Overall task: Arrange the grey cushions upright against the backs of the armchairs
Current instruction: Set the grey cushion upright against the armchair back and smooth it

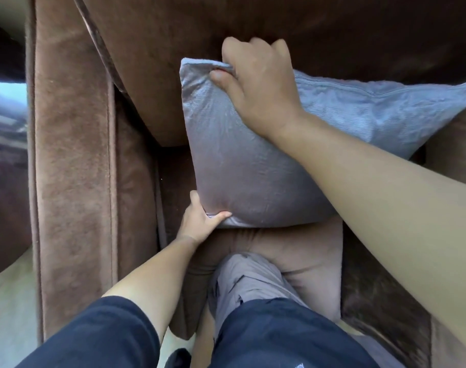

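Gripping the grey cushion [253, 166], both hands (fingers [253, 46] closed) on corners

Grey ribbed cushion [253, 160] stands upright on the brown armchair [75, 155] seat, leaning against its back

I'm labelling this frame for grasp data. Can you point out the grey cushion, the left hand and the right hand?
grey cushion [253, 166]: head view, middle of its front face.
left hand [200, 221]: head view, back of the hand at the cushion's lower corner.
right hand [258, 83]: head view, back of the hand pinching the cushion's top edge.
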{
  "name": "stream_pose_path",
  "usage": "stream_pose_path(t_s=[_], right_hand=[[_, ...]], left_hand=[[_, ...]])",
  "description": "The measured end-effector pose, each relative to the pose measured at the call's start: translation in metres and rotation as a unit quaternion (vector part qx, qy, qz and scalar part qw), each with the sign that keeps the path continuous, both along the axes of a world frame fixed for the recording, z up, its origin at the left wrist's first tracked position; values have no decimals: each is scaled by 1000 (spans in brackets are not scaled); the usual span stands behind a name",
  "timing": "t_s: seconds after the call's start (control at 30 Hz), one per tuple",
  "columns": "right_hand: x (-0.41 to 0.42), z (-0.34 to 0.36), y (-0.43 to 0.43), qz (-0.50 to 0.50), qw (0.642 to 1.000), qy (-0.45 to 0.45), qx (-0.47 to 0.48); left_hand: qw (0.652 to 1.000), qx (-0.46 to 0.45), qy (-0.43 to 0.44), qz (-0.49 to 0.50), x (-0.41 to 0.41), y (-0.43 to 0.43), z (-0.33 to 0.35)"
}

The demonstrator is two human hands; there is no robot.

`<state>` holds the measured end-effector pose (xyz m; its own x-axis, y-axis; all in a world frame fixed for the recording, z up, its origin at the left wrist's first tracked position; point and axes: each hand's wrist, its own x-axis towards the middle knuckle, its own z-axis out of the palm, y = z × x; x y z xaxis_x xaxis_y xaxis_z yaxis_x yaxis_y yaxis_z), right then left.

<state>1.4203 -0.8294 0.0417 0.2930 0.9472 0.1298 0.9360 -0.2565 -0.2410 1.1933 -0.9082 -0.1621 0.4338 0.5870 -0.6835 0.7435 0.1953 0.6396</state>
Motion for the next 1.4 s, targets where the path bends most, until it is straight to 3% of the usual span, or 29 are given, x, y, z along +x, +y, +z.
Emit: stream_pose_path(t_s=[0.37, 0.5, 0.63, 0.77, 0.9, 1.1, 1.23, 1.4], right_hand=[[-1, 7, -5, 7, 1000, 2, -27], [-1, 13, -9, 23, 998, 7, -50], [2, 20, -24, 42, 997, -7, -64], [25, 24, -55, 30, 995, -41, -91], [63, 31, -95, -5, 991, -45, -129], [109, 42, -138, -55, 987, -52, -144], [141, 42, -169, -114, 981, -75, -141], [170, 42, -204, -172, 979, -49, -96]], left_hand=[[998, 31, -52, -18, -14, -1, 16], [996, 31, -71, 36, -22, 1, 43], [984, 93, -123, 92, 3, 21, 86], [953, 239, -163, 94, 33, 51, 129], [911, 364, -193, 33, 55, 78, 164], [818, 536, -134, -158, 100, 101, 209], [772, 529, -174, -307, 152, 90, 226], [765, 438, -150, -449, 227, 51, 237]])
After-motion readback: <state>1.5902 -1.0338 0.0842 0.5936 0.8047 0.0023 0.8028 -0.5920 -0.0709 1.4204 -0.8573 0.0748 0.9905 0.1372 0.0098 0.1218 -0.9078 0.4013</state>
